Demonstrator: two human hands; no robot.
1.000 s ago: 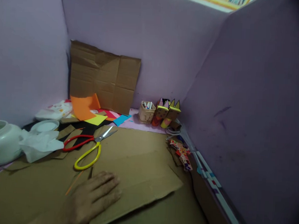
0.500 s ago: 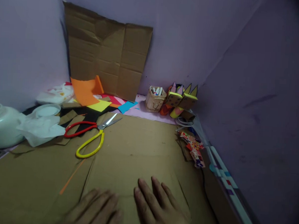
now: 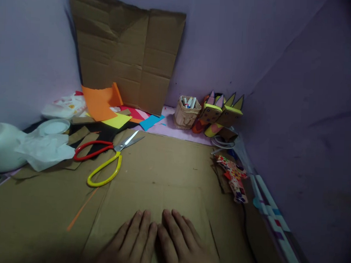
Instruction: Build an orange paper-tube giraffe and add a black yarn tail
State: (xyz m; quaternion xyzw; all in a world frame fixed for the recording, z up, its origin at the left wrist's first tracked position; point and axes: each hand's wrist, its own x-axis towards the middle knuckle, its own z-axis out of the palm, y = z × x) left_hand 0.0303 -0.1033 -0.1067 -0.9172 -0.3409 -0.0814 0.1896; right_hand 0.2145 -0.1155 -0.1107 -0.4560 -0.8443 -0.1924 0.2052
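Note:
My left hand [image 3: 133,241] lies flat, palm down, on a brown cardboard sheet [image 3: 162,166], its fingers stretched forward. Close beside it, my right hand [image 3: 183,241] rests flat on the same sheet, the two index fingers nearly touching. Neither hand holds anything. Beyond my left hand lie open scissors [image 3: 118,148] with one red and one yellow handle, their blades pointing away to the right. A thin orange paper strip [image 3: 81,211] is to the left of my left hand.
A large cardboard piece [image 3: 123,50] leans on the back wall. Orange paper [image 3: 97,102] lies before it. At left stands a white jar [image 3: 4,148] beside crumpled white plastic [image 3: 45,148]. A holder with markers [image 3: 186,114], craft figures [image 3: 220,112] and a patterned scrap [image 3: 232,175] are right.
My left hand has moved right and forward, coming alongside my right hand. The right hand stays nearly in place. The view has tilted down slightly and shifted.

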